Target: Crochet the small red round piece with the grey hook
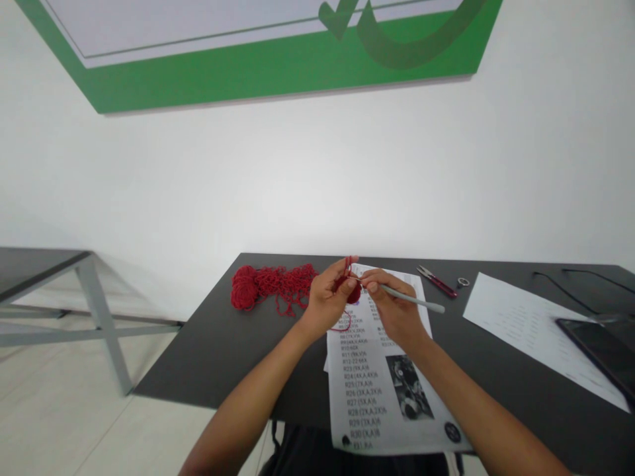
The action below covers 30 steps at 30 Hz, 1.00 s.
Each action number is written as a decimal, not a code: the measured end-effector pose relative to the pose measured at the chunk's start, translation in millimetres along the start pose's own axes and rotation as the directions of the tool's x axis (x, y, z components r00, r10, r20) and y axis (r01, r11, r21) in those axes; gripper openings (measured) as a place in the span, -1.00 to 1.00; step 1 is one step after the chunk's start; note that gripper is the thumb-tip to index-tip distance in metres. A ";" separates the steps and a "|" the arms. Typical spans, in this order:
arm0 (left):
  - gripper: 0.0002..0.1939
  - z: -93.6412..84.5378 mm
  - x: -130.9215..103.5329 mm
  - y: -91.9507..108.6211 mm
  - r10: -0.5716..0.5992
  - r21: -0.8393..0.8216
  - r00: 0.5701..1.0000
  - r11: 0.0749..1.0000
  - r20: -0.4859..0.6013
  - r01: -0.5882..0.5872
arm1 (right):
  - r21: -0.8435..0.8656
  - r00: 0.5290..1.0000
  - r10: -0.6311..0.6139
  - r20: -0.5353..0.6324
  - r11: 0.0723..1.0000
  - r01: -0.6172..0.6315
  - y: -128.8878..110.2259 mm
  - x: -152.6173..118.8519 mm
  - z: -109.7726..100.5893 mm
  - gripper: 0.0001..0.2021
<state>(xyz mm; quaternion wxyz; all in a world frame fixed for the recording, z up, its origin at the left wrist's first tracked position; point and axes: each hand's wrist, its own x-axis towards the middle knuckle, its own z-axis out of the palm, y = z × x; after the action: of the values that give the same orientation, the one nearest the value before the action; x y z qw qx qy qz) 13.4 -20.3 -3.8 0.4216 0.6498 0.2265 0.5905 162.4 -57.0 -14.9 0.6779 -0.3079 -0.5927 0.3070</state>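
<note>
My left hand [327,295] is closed on a small red crocheted piece [353,292], with red yarn looped over its raised index finger. In my right hand [394,304] is a crochet hook [417,301] with a grey handle, held like a pen. The hook's tip meets the red piece between the two hands. A strand of red yarn hangs below my left hand over a printed pattern sheet [357,396]. To the left lies a ball of red yarn [245,288] with a loose tangle [288,284] beside it.
Small red-handled scissors [437,281] and a metal ring [462,283] lie at the back right of the dark table [208,344]. Farther right are another paper [526,330], a black tablet or phone [600,350] and glasses. A second table [44,264] stands at the far left.
</note>
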 end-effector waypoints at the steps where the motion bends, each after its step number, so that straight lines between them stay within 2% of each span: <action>1: -0.56 0.0 0.6 -0.3 -0.007 -0.019 1.000 1.000 0.009 0.007 | 0.005 1.000 0.005 -0.006 1.000 -0.005 0.5 -0.4 -0.2 -0.80; 5: -0.47 2.0 0.4 1.3 -0.010 -0.109 0.998 0.994 0.055 0.016 | 0.034 0.999 0.033 0.035 0.999 -0.035 1.2 0.1 -3.2 -0.63; 8: -0.38 4.5 -2.1 2.5 -0.024 -0.157 0.998 0.987 0.064 0.034 | 0.068 0.994 0.095 0.057 0.993 -0.099 0.2 1.6 -4.2 -0.63; 11: -0.31 8.7 -5.8 2.4 -0.064 -0.209 0.997 0.975 0.041 0.071 | 0.070 0.995 0.099 0.006 0.993 -0.099 -1.1 0.3 -1.1 -0.65; 15: -0.23 16.6 -10.8 1.5 -0.127 -0.276 0.992 0.953 0.012 0.125 | -0.147 0.995 -0.067 -0.078 0.988 0.055 -4.1 -6.2 3.4 -0.68; 18: -0.19 21.6 -13.9 1.3 -0.172 -0.302 0.985 0.940 -0.021 0.158 | -0.362 0.969 -0.242 -0.058 0.909 0.205 -6.2 -12.9 4.5 -0.76; 20: -0.20 23.7 -15.6 1.4 -0.200 -0.297 0.978 0.938 -0.054 0.176 | -0.462 0.949 -0.312 -0.032 0.847 0.263 -6.0 -17.2 5.2 -0.82; 23: -0.26 25.4 -17.5 1.2 -0.218 -0.265 0.970 0.946 -0.105 0.184 | -0.528 0.924 -0.381 -0.003 0.786 0.322 -2.1 -21.6 6.1 -0.86; 26: -0.30 26.7 -19.2 -0.2 -0.224 -0.247 0.963 0.952 -0.147 0.184 | -0.548 0.897 -0.437 0.061 0.737 0.396 5.2 -21.4 3.3 -0.80; 30: -0.28 30.2 -21.4 -2.1 -0.280 -0.311 0.951 0.922 -0.131 0.229 | -0.595 0.860 -0.476 0.184 0.642 0.483 14.4 -16.0 -6.2 -0.72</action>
<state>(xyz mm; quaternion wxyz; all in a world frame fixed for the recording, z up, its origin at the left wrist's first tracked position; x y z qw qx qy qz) 38.6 -44.5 -16.3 0.5650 0.4916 0.2551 0.6116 166.1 -60.9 -36.7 0.5909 -0.3444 -0.7233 -0.0952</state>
